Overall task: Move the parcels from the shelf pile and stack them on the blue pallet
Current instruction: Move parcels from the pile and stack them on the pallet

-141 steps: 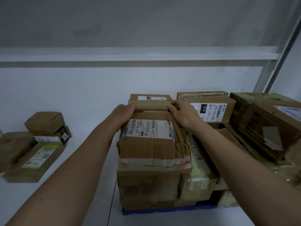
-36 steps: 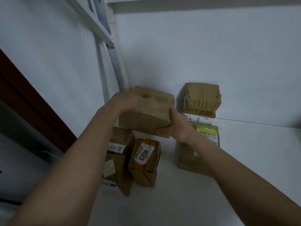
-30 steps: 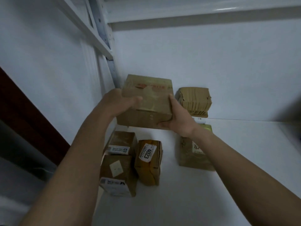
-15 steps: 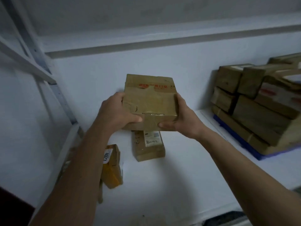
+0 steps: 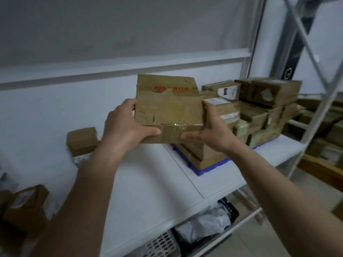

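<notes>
the brown cardboard parcel (image 5: pixel 168 106) is held up in the air above the white shelf (image 5: pixel 148 182), in front of the pale back wall, and touches nothing but the person's hands. it has red print near its far edge, a torn patch in its top skin and a band of shiny tape wrapped over its near edge. the left hand (image 5: pixel 123 130) grasps the parcel's left side, thumb lying along the near face under the tape and fingers curled behind the left edge. the right hand (image 5: pixel 211 131) grasps the parcel's right side in the same way, thumb on the taped near face and fingers wrapped up the right edge. to the right of the parcel and lower, the blue pallet (image 5: pixel 207 166) sits on the shelf, and the stack of parcels (image 5: pixel 256 108) on it rises several layers, some with white labels. to the left of the parcel and below it, a small brown box (image 5: pixel 82 140) rests on what seems to be another package, though blur makes that hard to tell. further left and nearer the camera, a labelled box (image 5: pixel 26 204) lies near the shelf's front edge. below the parcel, under the shelf, a dark crate (image 5: pixel 204 225) holds crumpled white plastic, and a white perforated basket (image 5: pixel 160 245) stands just to its left.
</notes>
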The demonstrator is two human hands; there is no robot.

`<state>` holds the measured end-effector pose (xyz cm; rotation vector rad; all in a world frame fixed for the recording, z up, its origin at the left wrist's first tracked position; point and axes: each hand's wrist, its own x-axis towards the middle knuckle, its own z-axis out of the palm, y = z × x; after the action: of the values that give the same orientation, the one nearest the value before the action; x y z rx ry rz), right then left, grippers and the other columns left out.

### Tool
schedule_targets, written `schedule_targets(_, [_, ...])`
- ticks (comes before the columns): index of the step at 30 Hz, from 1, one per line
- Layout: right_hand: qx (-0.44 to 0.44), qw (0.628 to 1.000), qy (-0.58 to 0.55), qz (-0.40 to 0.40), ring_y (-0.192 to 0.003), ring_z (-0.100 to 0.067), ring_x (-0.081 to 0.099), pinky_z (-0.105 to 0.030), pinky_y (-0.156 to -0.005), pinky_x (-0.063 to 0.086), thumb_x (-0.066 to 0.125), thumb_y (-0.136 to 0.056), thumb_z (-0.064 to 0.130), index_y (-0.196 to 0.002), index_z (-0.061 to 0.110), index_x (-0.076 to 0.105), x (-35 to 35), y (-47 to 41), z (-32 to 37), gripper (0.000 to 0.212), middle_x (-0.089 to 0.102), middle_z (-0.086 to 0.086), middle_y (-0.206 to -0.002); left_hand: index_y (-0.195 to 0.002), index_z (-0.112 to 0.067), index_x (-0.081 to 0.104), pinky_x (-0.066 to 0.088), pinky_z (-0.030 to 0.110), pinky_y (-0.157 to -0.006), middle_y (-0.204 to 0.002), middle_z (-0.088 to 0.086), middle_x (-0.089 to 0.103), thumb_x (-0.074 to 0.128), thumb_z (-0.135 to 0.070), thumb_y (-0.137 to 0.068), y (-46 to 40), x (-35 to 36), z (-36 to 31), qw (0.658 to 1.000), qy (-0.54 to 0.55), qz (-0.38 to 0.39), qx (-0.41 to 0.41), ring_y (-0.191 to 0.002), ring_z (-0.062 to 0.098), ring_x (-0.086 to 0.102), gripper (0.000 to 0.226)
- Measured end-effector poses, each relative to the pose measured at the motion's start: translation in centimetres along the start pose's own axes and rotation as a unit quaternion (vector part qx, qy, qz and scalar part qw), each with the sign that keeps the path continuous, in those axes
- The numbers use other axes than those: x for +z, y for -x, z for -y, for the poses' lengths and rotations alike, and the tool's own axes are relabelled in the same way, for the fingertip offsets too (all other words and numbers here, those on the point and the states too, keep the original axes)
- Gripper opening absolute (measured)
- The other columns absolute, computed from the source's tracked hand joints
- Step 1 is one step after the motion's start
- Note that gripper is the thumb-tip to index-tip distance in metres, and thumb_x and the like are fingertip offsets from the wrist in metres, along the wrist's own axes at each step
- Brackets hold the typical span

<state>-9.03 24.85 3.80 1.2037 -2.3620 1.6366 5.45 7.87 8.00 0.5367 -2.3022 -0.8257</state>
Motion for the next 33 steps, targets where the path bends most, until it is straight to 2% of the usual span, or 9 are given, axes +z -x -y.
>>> schedule_targets(2, [0.0,1.0,0.016,-0.012,-0.113,-0.01,0.048,-0.029,-0.099,0.046,0.089,-0.059,0.023,-0.142,0.013,0.022,-4.5,1.3,-0.7,0.107,0.046,0.009,-0.117,-0.133,-0.024,0.05,0.036,0.02,-0.082,-0.129,-0.007,0.057,0.09,-0.031,-0.057,0.8,2.6,-3.3,1.0,0.016,-0.003,0.02,-0.105,0.003,0.047,0.086])
schedule_targets(6, [0.01,0.998,0.041,-0.041,-0.098,-0.001,0.053,-0.025,-0.09,0.05,0.088,-0.058,0.024,-0.144,0.015,0.025,-12.7,3.8,-2.3,0.107,0.047,0.022,-0.107,-0.127,-0.026,0.056,0.033,0.007,-0.07,-0.108,-0.02,0.057,0.09,-0.032,-0.055,2.2,7.8,-9.2,0.996,0.065,0.003,0.053,-0.098,-0.002,0.049,0.08])
schedule_targets(9, [0.023,0.997,0.059,-0.053,-0.114,-0.012,0.052,-0.038,-0.1,0.047,0.086,-0.061,0.02,-0.146,0.013,0.026,-17.5,5.3,-3.8,0.104,0.052,0.007,-0.122,-0.123,-0.028,0.059,0.034,0.007,-0.066,-0.095,-0.024,0.053,0.089,-0.032,-0.056,2.7,11.4,-12.7,0.994,0.084,0.023,0.065,-0.089,-0.004,0.051,0.074])
schedule_targets(13, [0.047,0.993,0.076,-0.077,-0.116,-0.019,0.05,-0.042,-0.101,0.046,0.086,-0.062,0.015,-0.143,0.01,0.032,-22.5,5.9,-6.3,0.097,0.053,0.002,-0.122,-0.133,-0.024,0.054,0.048,0.026,-0.092,-0.123,-0.012,0.061,0.088,-0.033,-0.061,2.2,16.2,-15.8,0.992,0.082,0.066,0.075,-0.11,0.005,0.056,0.08])
schedule_targets(17, [0.074,0.99,0.055,-0.109,-0.103,-0.013,0.053,-0.031,-0.087,0.052,0.084,-0.063,0.011,-0.141,0.011,0.036,-25.7,5.2,-9.2,0.092,0.048,0.019,-0.102,-0.145,-0.032,0.036,0.037,0.038,-0.108,-0.145,-0.005,0.045,0.086,-0.03,-0.066,1.2,20.8,-17.5,0.991,0.069,0.072,0.087,-0.133,0.016,0.04,0.093])
schedule_targets(22, [0.077,0.987,0.051,-0.131,-0.108,-0.016,0.05,-0.03,-0.087,0.051,0.082,-0.066,0.008,-0.144,0.016,0.033,-28.0,2.3,-13.0,0.093,0.045,0.014,-0.11,-0.136,-0.035,0.047,0.037,0.029,-0.096,-0.138,-0.005,0.05,0.084,-0.025,-0.068,-2.0,25.9,-18.0,0.988,0.068,0.085,0.111,-0.125,0.018,0.045,0.078])
schedule_targets(26, [0.072,0.988,0.07,-0.118,-0.092,-0.005,0.052,-0.016,-0.071,0.051,0.082,-0.067,0.009,-0.142,0.016,0.036,-29.2,-1.8,-15.5,0.088,0.045,0.022,-0.104,-0.134,-0.036,0.048,0.036,0.03,-0.094,-0.135,-0.001,0.051,0.084,-0.032,-0.068,-5.6,29.1,-18.1,0.992,0.044,0.055,0.107,-0.125,0.019,0.043,0.075])
schedule_targets(30, [0.063,0.989,0.099,-0.087,-0.109,-0.011,0.047,-0.032,-0.095,0.047,0.082,-0.067,0.009,-0.144,0.012,0.036,-30.0,-6.6,-17.6,0.09,0.047,0.007,-0.122,-0.133,-0.038,0.05,0.032,0.029,-0.094,-0.136,0.003,0.044,0.082,-0.04,-0.068,-9.3,31.2,-17.8,0.995,0.017,0.037,0.091,-0.123,0.02,0.042,0.072])
schedule_targets(33, [0.058,0.991,0.104,-0.061,-0.116,-0.015,0.048,-0.035,-0.1,0.046,0.082,-0.067,0.009,-0.144,0.01,0.038,-30.3,-9.6,-19.1,0.089,0.048,-0.002,-0.134,-0.131,-0.036,0.052,0.036,0.034,-0.1,-0.134,0.003,0.046,0.08,-0.045,-0.069,-11.5,32.5,-17.5,0.997,-0.006,0.022,0.076,-0.123,0.021,0.043,0.069])
